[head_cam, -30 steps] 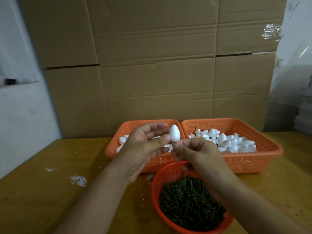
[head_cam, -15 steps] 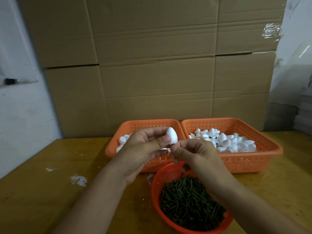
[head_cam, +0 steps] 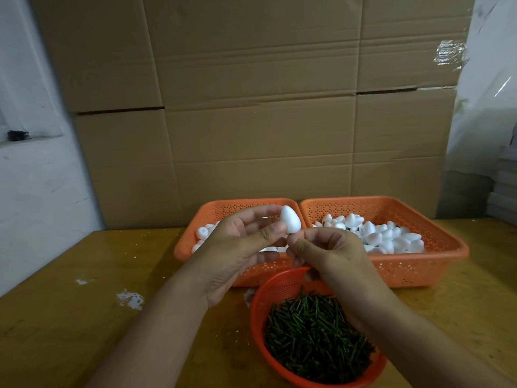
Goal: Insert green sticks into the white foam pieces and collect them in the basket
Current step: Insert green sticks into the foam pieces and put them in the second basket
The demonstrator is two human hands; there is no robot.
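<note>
My left hand [head_cam: 237, 247] pinches a foam egg [head_cam: 290, 223]; right hand [head_cam: 330, 253] pinches a barely visible stick [head_cam: 289, 235] at its base. Push straight, w/o crushing foam.

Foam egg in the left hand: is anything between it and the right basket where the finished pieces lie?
Nothing visible. The left hand holds the foam egg above the two baskets' adjoining rims, the right hand pinching at its base. The right basket is open-topped and just beside it.
</note>
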